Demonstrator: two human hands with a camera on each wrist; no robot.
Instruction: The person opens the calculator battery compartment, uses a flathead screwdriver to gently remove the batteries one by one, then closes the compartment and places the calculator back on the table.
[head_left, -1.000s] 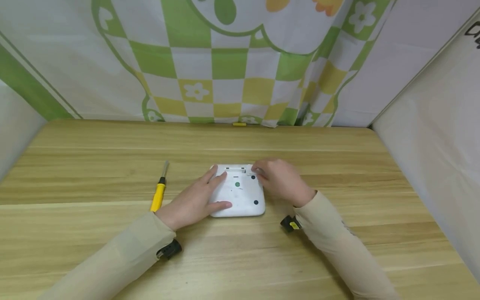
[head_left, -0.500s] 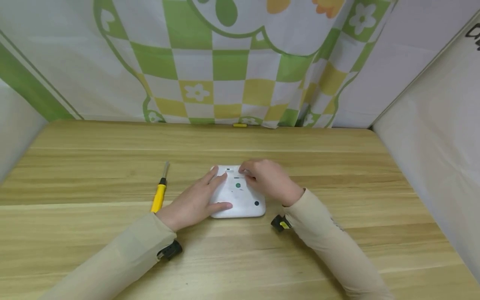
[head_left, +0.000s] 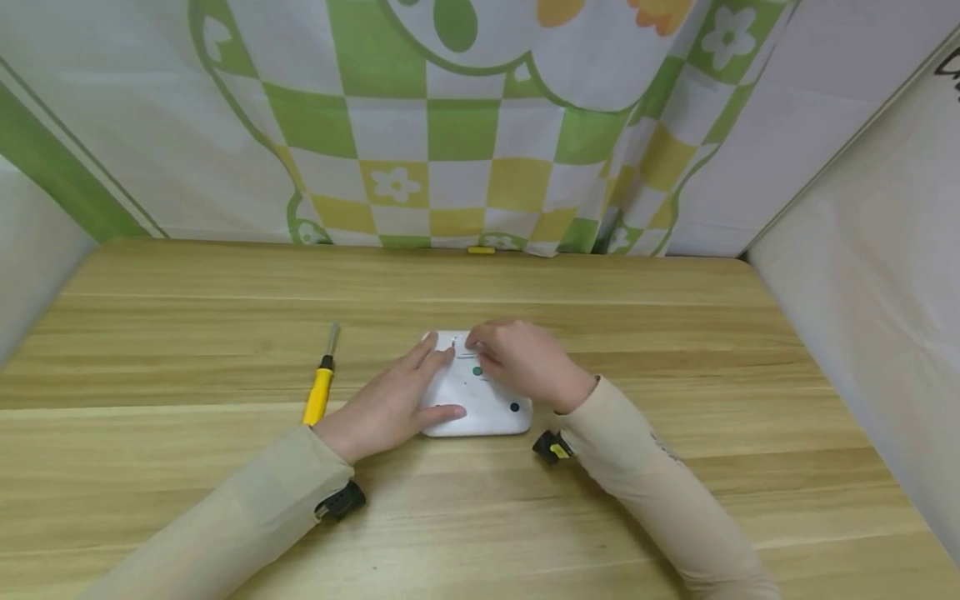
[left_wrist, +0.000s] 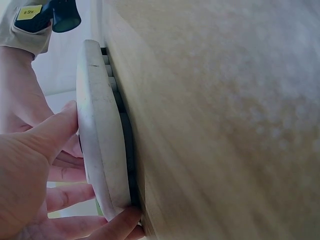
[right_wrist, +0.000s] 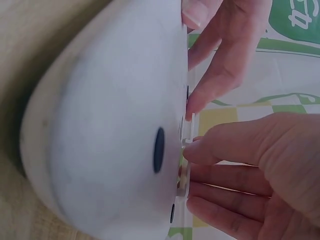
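A white, rounded-square device (head_left: 487, 417) lies on the table, its back with round dark feet facing up. Keys show beneath its edge in the left wrist view (left_wrist: 102, 130). My left hand (head_left: 382, 408) rests spread over its left side, thumb and index finger on the back and other fingers along the edge. Over the far part of the back, my right hand (head_left: 528, 358) pinches a thin white cover (right_wrist: 184, 187) at the battery compartment. The cover stands slightly off the surface in the right wrist view, and my right fingers hide much of the compartment.
A screwdriver with a yellow handle (head_left: 318, 396) lies left of the device, beside my left forearm. A small yellow piece (head_left: 482, 250) sits at the table's far edge, below a green-and-white checked curtain (head_left: 461, 129).
My right hand has moved left from the device's far right corner to over the compartment, bringing the cover with it. My left hand has stayed in place.
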